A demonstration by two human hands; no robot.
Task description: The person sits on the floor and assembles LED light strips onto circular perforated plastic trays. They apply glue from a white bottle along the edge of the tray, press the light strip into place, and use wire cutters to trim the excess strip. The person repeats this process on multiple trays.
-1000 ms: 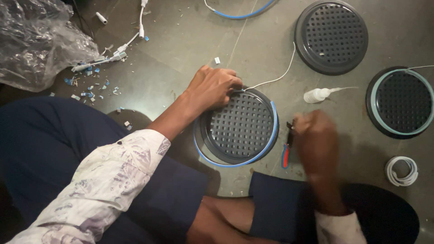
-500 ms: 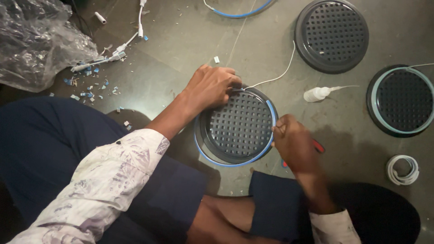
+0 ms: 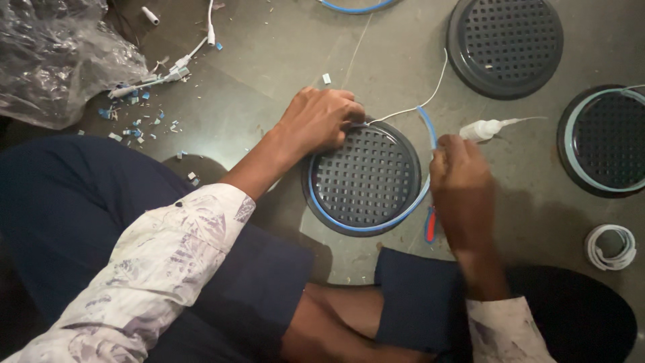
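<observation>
A round black perforated disc (image 3: 366, 178) lies on the floor between my knees. A light blue strip (image 3: 376, 227) runs around its rim. My left hand (image 3: 322, 121) curls over the disc's upper left edge, pressing where a thin white wire (image 3: 420, 101) meets the strip. My right hand (image 3: 460, 181) is at the disc's right side and pinches the strip's loose end, which stands up off the rim. A red-handled tool (image 3: 430, 230) lies on the floor just under that hand.
A small white squeeze bottle (image 3: 487, 128) lies right of the disc. Two more black discs (image 3: 504, 44) (image 3: 608, 141) sit at the upper right, and a white wire coil (image 3: 610, 247) lower right. A crumpled plastic bag (image 3: 54, 54), white connectors and blue scraps (image 3: 144, 84) are upper left.
My right hand let go of the red tool, moved left to the disc's right edge and took up the blue strip's end. The left hand stayed on the rim.
</observation>
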